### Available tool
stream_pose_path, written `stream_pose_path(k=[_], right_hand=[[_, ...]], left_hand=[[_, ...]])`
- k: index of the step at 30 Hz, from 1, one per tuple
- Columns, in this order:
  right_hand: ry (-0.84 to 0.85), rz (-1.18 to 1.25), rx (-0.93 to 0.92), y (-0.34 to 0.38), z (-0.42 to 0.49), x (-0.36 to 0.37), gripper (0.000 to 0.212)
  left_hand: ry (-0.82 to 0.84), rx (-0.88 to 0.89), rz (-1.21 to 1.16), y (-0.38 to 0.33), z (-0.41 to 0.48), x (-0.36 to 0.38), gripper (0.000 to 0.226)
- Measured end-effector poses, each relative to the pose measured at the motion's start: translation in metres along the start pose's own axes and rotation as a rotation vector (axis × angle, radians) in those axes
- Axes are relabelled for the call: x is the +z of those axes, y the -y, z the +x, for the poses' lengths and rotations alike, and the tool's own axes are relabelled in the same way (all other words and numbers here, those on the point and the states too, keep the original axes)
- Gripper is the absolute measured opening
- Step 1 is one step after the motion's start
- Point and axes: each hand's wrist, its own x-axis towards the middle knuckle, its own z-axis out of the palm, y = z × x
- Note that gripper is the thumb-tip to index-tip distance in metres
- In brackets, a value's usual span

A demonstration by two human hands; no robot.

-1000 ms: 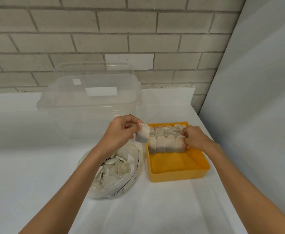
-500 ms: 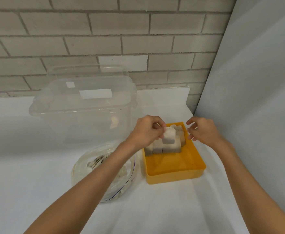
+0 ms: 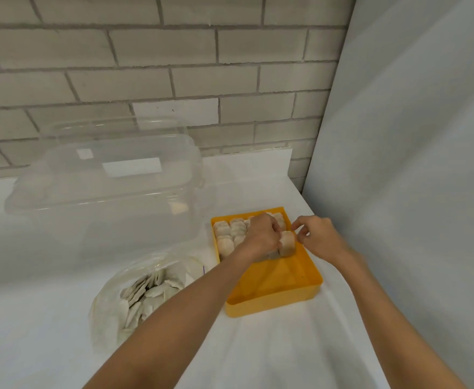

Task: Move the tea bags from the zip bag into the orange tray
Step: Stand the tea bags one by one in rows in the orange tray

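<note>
Tea bags stand in rows at the far end of the orange tray, more are piled in the zip bag just left of it. Left hand is curled round one tea bag at the front row. Right hand has thumb and finger at its edge, can't tell if it's pinching.

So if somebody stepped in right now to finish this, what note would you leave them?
Left hand: holds a tea bag down in the orange tray.
Right hand: beside that bag, fingers curled; contact unclear.
Done: rows of tea bags fill the tray's far end.
Left: many remain in the zip bag; the tray's near half is bare.
</note>
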Motion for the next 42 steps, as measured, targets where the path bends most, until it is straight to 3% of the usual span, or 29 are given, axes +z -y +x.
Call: stream_pose_path(k=[8,18,28,34,42], right_hand=[[-0.004,0.016,0.001,-0.002,-0.002,0.004,0.026],[-0.020,0.000,0.020,-0.002,-0.005,0.000,0.023],[-0.086,0.058,-0.152,0.044,-0.015,-0.019,0.022],[0.005,0.127,-0.282,0.096,-0.022,0.001,0.020],[0.228,0.251,-0.428,0.153,-0.040,0.056,0.018]], left_hand=[[-0.052,-0.033,0.087,0.009,0.012,0.017,0.010],[-0.139,0.047,0.260,0.006,0.001,0.007,0.026],[-0.176,0.109,-0.016,0.015,-0.040,-0.089,0.014],[-0.163,0.097,-0.043,0.044,-0.094,-0.125,0.009],[-0.037,-0.089,-0.043,0.090,-0.150,-0.152,0.013]])
